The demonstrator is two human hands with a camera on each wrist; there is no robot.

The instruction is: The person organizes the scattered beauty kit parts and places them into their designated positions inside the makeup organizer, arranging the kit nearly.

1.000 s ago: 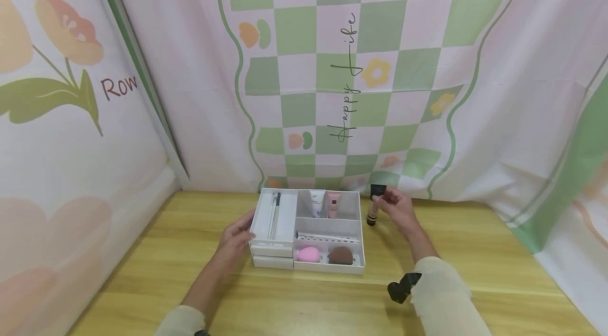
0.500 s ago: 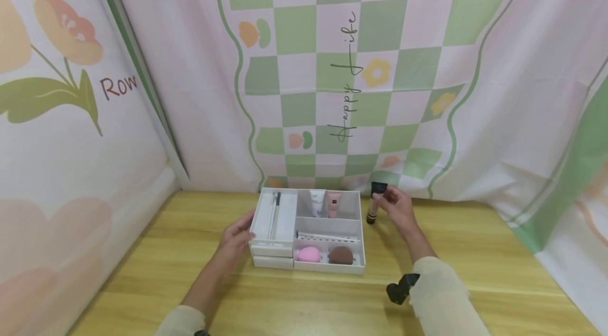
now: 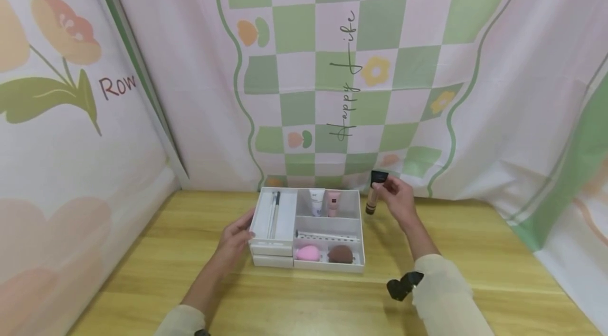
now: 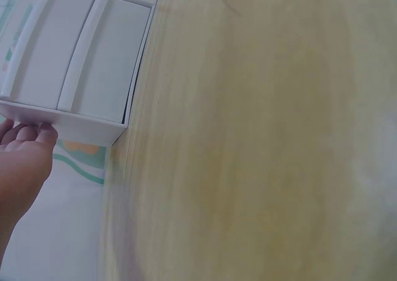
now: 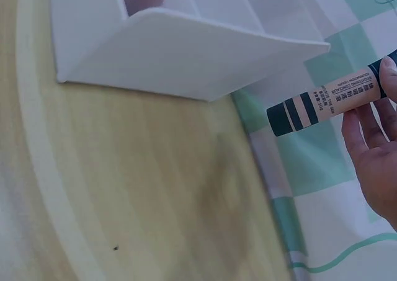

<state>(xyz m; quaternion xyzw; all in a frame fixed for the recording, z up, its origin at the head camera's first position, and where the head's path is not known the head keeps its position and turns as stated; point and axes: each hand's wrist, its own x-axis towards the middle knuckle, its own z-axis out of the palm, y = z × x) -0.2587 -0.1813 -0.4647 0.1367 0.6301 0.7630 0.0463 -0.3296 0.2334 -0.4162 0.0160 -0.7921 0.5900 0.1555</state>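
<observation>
My right hand (image 3: 398, 200) pinches a beige foundation tube (image 5: 347, 98) with black ends. It holds the tube upright in the air, just right of a white cosmetics organizer (image 3: 363, 233). The fingertips of my left hand (image 3: 235, 240) rest on the organizer's left side, beside its two drawers (image 4: 108, 57). A white tube (image 3: 316, 202) and a pink tube (image 3: 333, 204) stand in the back compartment. Up front sit a pink makeup sponge (image 3: 308, 253) and a brown one (image 3: 340, 254). Slim brushes (image 3: 276, 209) lie on the left top tray.
In the middle compartment lies a thin light stick (image 3: 328, 237). The wooden table (image 3: 304, 304) extends around the organizer. Behind it hangs a green checkered curtain (image 3: 342, 104), close to the organizer's back edge and the tube.
My right hand has lifted the foundation tube slightly higher. My left hand and the organizer have stayed in place.
</observation>
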